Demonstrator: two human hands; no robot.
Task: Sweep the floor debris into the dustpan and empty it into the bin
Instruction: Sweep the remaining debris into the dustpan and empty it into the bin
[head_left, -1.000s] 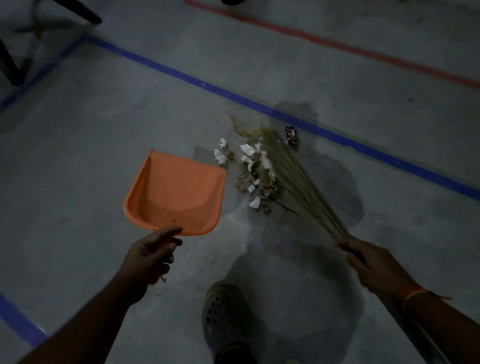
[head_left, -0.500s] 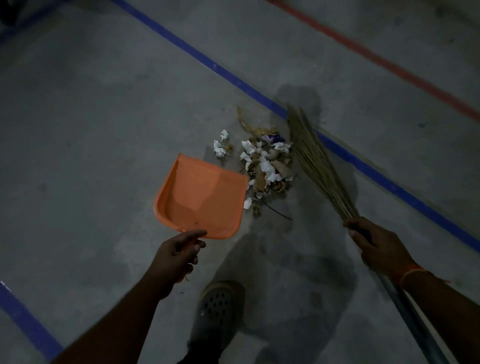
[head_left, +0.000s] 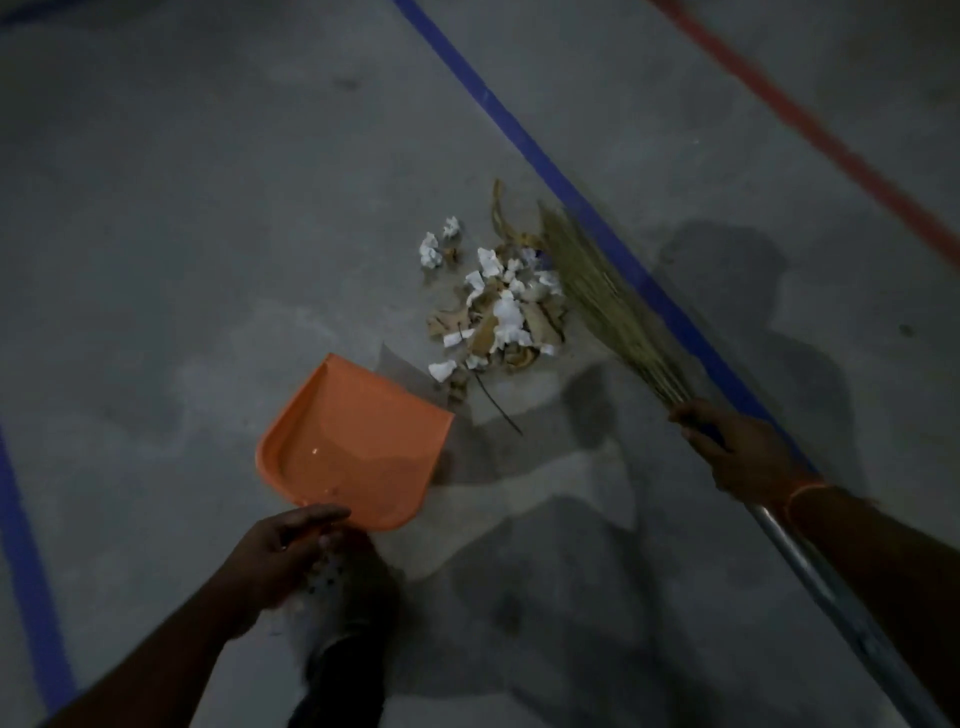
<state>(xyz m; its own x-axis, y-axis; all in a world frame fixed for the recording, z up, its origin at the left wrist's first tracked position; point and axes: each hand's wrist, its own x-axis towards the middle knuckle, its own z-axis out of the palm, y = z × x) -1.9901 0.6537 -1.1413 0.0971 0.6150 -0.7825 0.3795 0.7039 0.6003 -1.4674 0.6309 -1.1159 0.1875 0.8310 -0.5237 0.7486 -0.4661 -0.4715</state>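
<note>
No writing, label, brand or number can be read anywhere; the orange dustpan bears no legible mark; the floor carries only plain blue and red painted lines, no lettering.

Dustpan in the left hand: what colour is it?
Orange, plain, no pattern; the dustpan shows clearly in the head view.

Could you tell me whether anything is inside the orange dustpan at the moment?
The orange dustpan shows only its bare tray, with perhaps a few tiny specks. The debris pile lies on the floor beyond its lip. The left hand hides its handle end.
</note>
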